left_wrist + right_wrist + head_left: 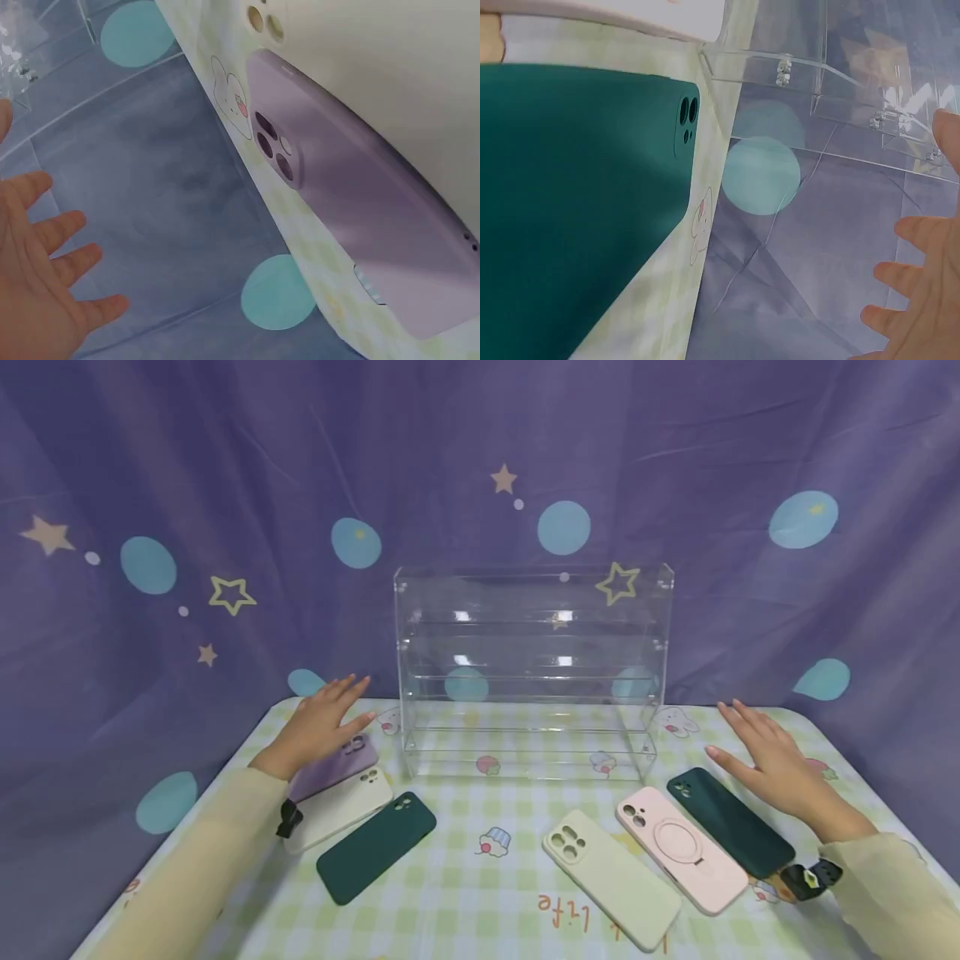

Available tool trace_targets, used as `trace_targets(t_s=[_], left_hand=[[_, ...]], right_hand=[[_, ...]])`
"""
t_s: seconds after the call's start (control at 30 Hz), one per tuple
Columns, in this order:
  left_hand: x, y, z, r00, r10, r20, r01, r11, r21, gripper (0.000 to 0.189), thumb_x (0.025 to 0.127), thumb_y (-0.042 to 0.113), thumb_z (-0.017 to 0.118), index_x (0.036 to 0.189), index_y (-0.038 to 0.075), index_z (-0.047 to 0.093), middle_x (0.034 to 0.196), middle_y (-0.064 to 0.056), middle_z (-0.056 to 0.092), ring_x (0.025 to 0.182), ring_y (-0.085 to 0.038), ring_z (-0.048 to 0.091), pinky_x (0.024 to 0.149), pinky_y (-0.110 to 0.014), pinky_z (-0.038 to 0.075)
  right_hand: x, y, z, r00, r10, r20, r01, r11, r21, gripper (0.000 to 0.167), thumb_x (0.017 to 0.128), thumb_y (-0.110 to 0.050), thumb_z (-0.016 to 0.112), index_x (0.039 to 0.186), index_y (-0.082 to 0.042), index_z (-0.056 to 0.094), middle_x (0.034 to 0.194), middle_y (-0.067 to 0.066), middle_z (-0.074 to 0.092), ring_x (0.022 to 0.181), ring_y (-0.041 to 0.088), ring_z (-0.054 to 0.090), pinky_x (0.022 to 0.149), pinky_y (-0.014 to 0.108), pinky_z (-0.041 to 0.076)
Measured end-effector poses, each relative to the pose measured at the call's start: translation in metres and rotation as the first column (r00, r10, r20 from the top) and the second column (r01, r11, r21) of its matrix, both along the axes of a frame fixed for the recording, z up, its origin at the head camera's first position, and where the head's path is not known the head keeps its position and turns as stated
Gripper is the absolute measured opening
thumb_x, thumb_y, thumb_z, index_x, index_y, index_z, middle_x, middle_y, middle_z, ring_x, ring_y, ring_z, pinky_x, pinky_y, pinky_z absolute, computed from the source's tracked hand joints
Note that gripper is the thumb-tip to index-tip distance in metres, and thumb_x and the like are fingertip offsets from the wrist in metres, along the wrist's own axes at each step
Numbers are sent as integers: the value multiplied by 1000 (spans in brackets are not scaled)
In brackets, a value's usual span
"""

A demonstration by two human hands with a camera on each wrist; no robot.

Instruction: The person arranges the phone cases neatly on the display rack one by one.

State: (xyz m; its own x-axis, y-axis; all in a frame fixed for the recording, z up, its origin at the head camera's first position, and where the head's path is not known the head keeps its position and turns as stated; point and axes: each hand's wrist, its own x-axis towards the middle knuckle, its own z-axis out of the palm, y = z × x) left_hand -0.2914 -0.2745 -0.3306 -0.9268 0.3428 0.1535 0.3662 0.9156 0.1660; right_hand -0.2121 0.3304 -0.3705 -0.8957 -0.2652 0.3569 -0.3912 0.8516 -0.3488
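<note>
My left hand hovers with spread fingers over a purple phone case on the left of the table, holding nothing. Beside that case lie a white phone case and a dark green phone case. On the right, my right hand is stretched out with nothing in it, above and beside another dark green phone case. A pink phone case with a ring on its back and a cream phone case lie nearer the middle. In the left wrist view the purple case shows its camera holes.
A clear acrylic display rack with several tiers stands at the back centre of the table. The table wears a green checked cloth. Behind it hangs a purple curtain with stars and blue ovals.
</note>
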Motion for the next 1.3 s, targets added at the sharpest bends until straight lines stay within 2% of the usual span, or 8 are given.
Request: trace_targets(t_s=[0.13, 0.33, 0.6, 0.83, 0.97, 1.07, 1.2, 1.3], left_hand=[[-6, -6, -2, 1000, -16, -12, 17, 998, 56, 67, 98, 49, 40, 151, 12, 20, 154, -21, 19, 138, -46, 17, 104, -69, 14], [-10, -17, 0, 998, -24, 51, 17, 989, 144, 65, 99, 45, 40, 150, 8, 22, 153, -22, 20, 138, -45, 17, 106, -66, 17], [-17, -36, -7, 985, -21, 171, -41, 935, 353, 62, 100, 44, 40, 147, 5, 30, 148, -23, 32, 133, -45, 28, 103, -63, 27], [-26, -45, -16, 947, -31, 319, -137, 861, 489, 62, 98, 45, 46, 142, 3, 38, 143, -22, 40, 131, -42, 35, 103, -59, 30], [-33, -49, -26, 934, -46, 353, -166, 821, 547, 61, 96, 43, 51, 141, 3, 40, 143, -20, 41, 132, -40, 35, 105, -58, 29], [-38, -52, -32, 927, -70, 368, -183, 773, 608, 61, 95, 43, 53, 140, 4, 42, 142, -20, 42, 131, -37, 36, 106, -56, 29], [-44, -58, -43, 914, -118, 387, -198, 705, 681, 57, 94, 39, 57, 139, 6, 44, 141, -16, 44, 126, -22, 44, 108, -52, 29], [-48, -63, -53, 905, -155, 397, -196, 675, 712, 59, 93, 34, 59, 140, 3, 41, 142, -17, 43, 116, -5, 50, 108, -49, 30]], right_hand=[[0, -3, 1, 1000, 13, 10, -13, 999, -33, 70, 95, -32, 54, 149, -2, 19, 151, 31, 15, 134, 54, 11, 106, 67, 1], [-1, -9, -1, 999, 29, 25, -27, 997, -66, 74, 93, -32, 58, 150, -5, 19, 150, 32, 16, 134, 55, 12, 102, 72, 8], [-4, -20, -1, 998, 56, 32, -52, 991, -120, 78, 90, -30, 63, 150, -4, 20, 149, 32, 20, 133, 54, 18, 99, 72, 15], [-8, -39, -4, 994, 30, 106, -8, 980, -201, 83, 91, -32, 62, 152, -8, 13, 151, 29, 17, 134, 53, 18, 96, 73, 20], [-11, -47, -7, 988, 17, 154, 20, 972, -234, 82, 92, -35, 61, 152, -7, 11, 152, 28, 16, 132, 53, 21, 96, 72, 22], [-14, -51, -9, 988, 31, 149, 9, 965, -263, 78, 93, -33, 60, 150, -4, 16, 151, 28, 20, 130, 52, 26, 97, 70, 26], [-18, -55, -12, 993, 46, 112, -14, 961, -277, 70, 93, -29, 60, 147, 0, 25, 146, 29, 28, 127, 51, 32, 97, 66, 30], [-22, -59, -15, 994, 55, 96, -26, 960, -280, 66, 93, -28, 60, 144, 1, 30, 143, 29, 33, 126, 49, 35, 98, 64, 32]])
